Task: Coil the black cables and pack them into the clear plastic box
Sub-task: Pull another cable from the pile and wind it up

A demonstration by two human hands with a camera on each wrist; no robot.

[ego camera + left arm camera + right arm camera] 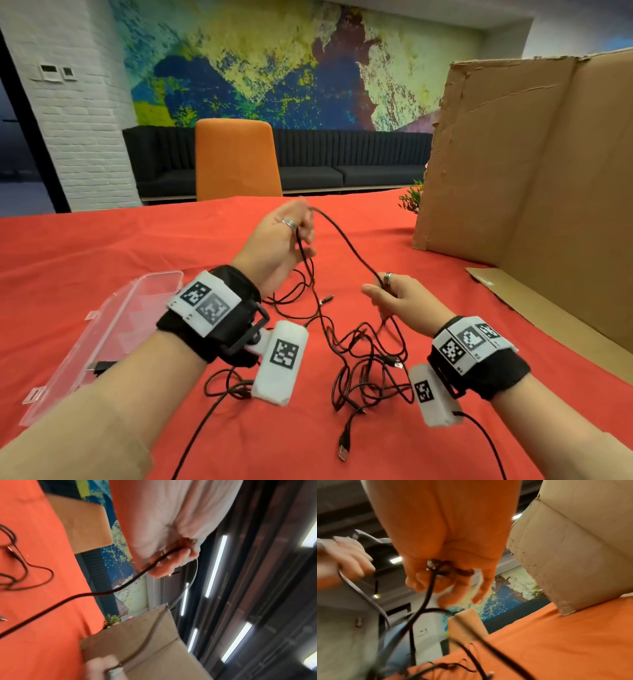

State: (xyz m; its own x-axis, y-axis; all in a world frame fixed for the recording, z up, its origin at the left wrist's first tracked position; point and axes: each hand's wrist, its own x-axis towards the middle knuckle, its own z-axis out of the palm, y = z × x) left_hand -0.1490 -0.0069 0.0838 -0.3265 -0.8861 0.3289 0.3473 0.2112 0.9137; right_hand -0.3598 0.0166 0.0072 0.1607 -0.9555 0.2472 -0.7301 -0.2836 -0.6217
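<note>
Holding one black cable (346, 236) between them, both hands hover above the table (137, 240), the left hand (279, 240) raised higher and farther out, the right hand (399, 298) lower and nearer the body. The left fingers curl loosely round the cable, which drops from the hand toward the tangle (370, 363) below; a ring sits on one finger. The right thumb and fingers pinch the same cable further along, a ring showing there too, and from that pinch the cord falls to the cloth. Between the two grips the thin, round cord hangs in a slack curve. The rest of the cables lie in a loose heap on the red cloth between the forearms, too knotted to count; at least two plug ends show, one flat metal plug (342, 452) lying nearest the body. One clear box (102, 329) of hard plastic, long and shallow, lies open on the cloth to the left, under the left forearm, with a small dark item inside. Each wrist bears a black band with square printed markers and one white camera housing. One large sheet of creased brown cardboard (534, 164) stands upright to the right.
</note>
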